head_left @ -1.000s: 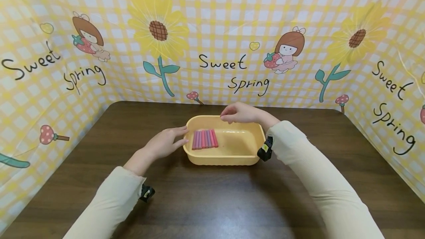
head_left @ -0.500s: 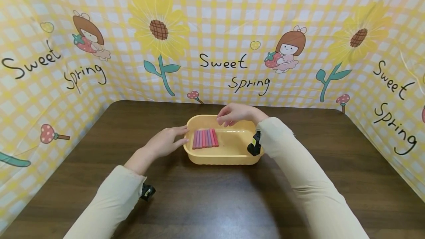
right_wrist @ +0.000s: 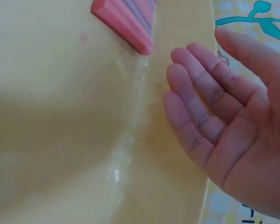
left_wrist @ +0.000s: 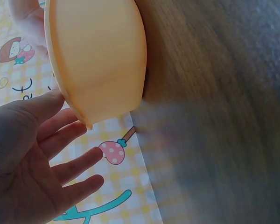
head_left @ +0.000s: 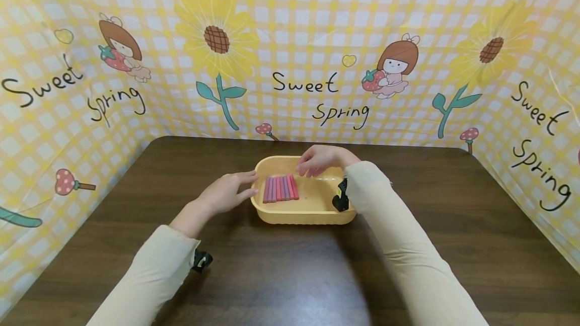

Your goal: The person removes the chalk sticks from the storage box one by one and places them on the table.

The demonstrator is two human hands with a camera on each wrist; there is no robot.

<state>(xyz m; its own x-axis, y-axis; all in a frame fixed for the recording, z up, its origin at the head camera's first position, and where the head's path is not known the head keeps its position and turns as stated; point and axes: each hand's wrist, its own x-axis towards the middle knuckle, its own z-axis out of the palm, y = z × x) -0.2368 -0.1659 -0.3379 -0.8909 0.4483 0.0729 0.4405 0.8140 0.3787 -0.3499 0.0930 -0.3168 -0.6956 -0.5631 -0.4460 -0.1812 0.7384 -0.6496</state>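
Over the last second the right hand (head_left: pixel 320 160) has shifted left and dipped over the far rim of the yellow plastic tub (head_left: pixel 305 219); the left hand (head_left: pixel 226 192) and the row of pink and purple clay-like sticks (head_left: pixel 281 188) look unmoved. These sticks lie side by side on the tub floor, toward its left end, and the tub itself sits upright on the dark wood-grain counter (head_left: pixel 272 275).

On the right hand the fingers are extended with a slight bend, thumb held apart — they hold nothing, and the right wrist view shows them near the sticks but not touching. On the left hand the fingers are spread and fairly straight, the thumb at the rim of the tub's left end, steadying rather than gripping.

Each stick should be light and probably soft, likely to dent or bend under a hard pinch, so a gentle hold across the middle would suit it. Stiff and light by the look of it, the tub may slide if pushed — its lipped rim is the natural place to take hold.
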